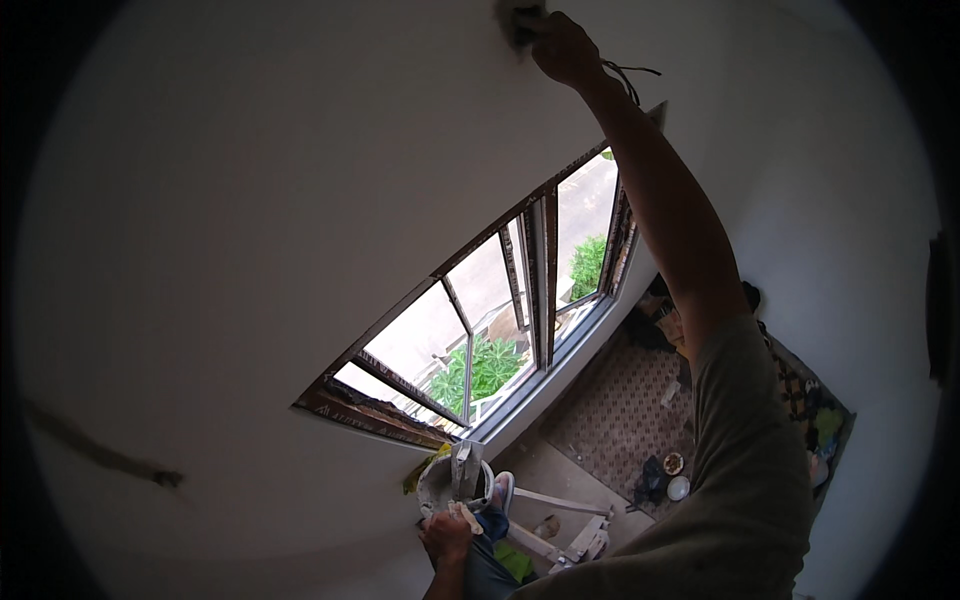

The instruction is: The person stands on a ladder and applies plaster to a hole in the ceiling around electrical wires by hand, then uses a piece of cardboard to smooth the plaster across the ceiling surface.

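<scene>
My right hand (567, 52) is raised high at the top and closed around the dark grip of a blurred, flat trowel-like tool (516, 28), held at the pale wall. A thin dark cord (632, 70) dangles by that wrist. Low in the middle, my left hand (447, 537) is closed on the near rim of a small round bucket (430, 487). Inside the bucket stands a flat grey blade (466, 462), tilted up past the rim. Pale stuff (465, 517) clings beside the fingers. The bucket's contents are hard to make out.
A dark-framed window (540, 280) with open panes cuts across the wall, with green plants outside. Below lie a patterned mat (615, 420), a black plastic bag (653, 478) and a white bowl (678, 488). Whitish wooden bars (585, 540) stand near my foot (503, 490).
</scene>
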The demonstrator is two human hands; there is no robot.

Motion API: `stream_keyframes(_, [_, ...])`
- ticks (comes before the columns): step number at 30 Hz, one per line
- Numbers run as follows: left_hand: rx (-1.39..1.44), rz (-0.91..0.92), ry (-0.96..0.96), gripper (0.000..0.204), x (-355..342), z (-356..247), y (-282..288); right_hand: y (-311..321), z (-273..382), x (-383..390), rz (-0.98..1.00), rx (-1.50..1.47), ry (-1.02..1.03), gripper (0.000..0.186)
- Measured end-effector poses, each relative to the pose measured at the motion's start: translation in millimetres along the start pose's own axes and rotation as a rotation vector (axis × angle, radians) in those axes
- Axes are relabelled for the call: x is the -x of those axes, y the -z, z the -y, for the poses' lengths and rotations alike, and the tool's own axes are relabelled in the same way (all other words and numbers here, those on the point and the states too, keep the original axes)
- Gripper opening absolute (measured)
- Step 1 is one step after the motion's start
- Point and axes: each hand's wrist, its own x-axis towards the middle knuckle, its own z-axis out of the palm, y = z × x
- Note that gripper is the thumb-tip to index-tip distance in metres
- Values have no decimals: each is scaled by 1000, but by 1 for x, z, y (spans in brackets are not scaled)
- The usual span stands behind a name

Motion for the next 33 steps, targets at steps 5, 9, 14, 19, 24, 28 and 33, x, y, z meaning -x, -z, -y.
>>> stream_keyframes(5, [-13,-52,1,41,-1,5,-10,18,17,-1,96,28,9,43])
stream_keyframes(9, [-1,-3,15,43,0,2,-2,31,24,4,104,173,6,34])
stream_keyframes(14, [37,38,0,45,-1,-6,4,32,-48,-5,-63,214,130,15])
stream_keyframes(19, [3,6,18,45,1,1,-4,50,-57,-24,-50,252,146,16])
stream_keyframes(24, [19,36,30,46,1,2,5,31,-59,-35,24,511,419,15])
stream_keyframes(28, [27,52,7,47,1,-1,12,19,-64,-45,108,609,350,17])
stream_keyframes(33, [-9,47,13,47,1,2,11,3,-57,-42,38,469,310,26])
